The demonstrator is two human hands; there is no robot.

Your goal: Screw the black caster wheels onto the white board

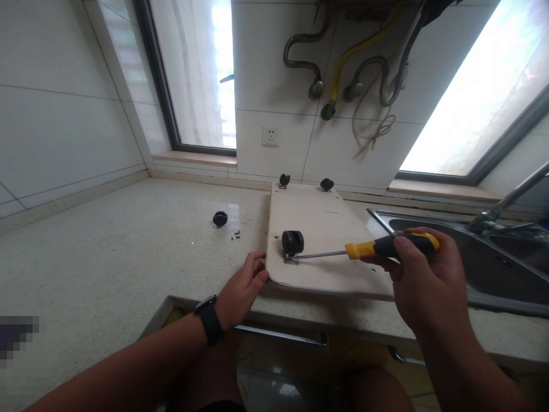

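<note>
My right hand (422, 274) is wrapped round the yellow and black handle of a screwdriver (377, 247). Its metal shaft points left, and the tip reaches the small metal plate under a black caster wheel (293, 242). That caster stands on the near left corner of a pale board (326, 223) lying on the counter. My left hand (246, 286), with a dark watch on the wrist, grips the board's left front edge between thumb and fingers. Two more casters, a left one (284, 181) and a right one (326, 184), sit at the board's far end.
A loose caster (220, 218) and several small screws (235, 234) lie on the speckled counter (128, 246) left of the board. On the right is a steel sink (484, 292) with a faucet (489, 220). Hoses (343, 63) hang on the tiled wall behind.
</note>
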